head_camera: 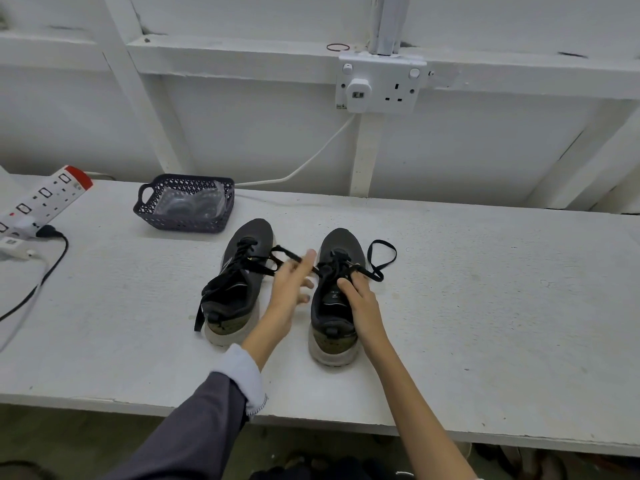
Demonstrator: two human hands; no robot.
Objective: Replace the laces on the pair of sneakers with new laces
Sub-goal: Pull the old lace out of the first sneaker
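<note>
The black, pale-soled left sneaker [239, 282] and right sneaker [332, 327] stood toes-away on the white desk [485, 289], black laces [381, 258] loose, with the blurred left hand [291, 292] open-fingered between them and the right hand [362, 306] resting its fingers [344, 284] on the right sneaker's lacing, grip unclear.

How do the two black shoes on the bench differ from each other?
The left sneaker points its toe slightly rightward; the right sneaker points straight away. The left sneaker's lace trails down past its heel, while the right sneaker's lace lies in a loop on the table beside its toe. Both are black with pale soles, heels toward the camera.
</note>
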